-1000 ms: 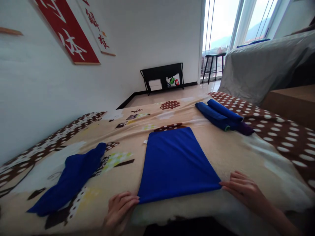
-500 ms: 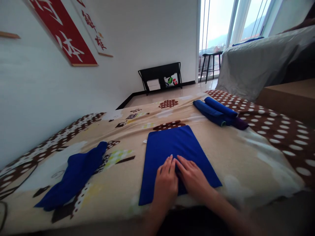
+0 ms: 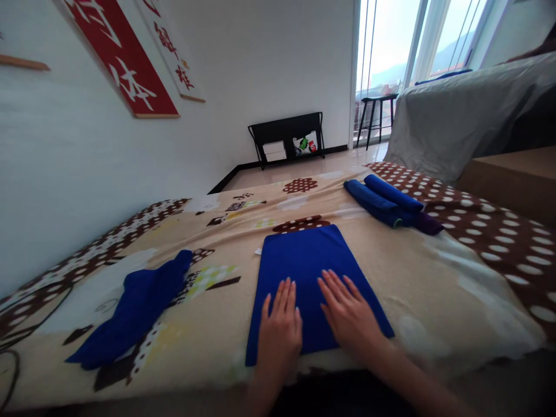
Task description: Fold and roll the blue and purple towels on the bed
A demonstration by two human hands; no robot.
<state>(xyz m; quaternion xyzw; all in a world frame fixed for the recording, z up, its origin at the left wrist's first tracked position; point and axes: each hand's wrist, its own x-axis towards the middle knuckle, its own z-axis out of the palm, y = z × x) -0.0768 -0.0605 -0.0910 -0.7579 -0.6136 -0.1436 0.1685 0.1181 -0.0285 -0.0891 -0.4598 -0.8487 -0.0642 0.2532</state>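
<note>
My left hand (image 3: 279, 330) and my right hand (image 3: 353, 315) lie palm down, a little apart, on one flat blue cloth (image 3: 304, 249). The fingers of both are stretched almost straight, and they grip nothing. This cloth is near the front edge of the one patterned blanket (image 3: 430, 272). To its left is one crumpled blue cloth (image 3: 136, 304); farther back, at right, I count at least two blue rolls (image 3: 393, 192) and one purple piece (image 3: 429, 223).

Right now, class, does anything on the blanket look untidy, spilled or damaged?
Yes: the crumpled blue cloth on the left of the blanket lies bunched and slanted, unlike the flat cloth beneath the left hand and right hand. No spill or damage shows.
</note>
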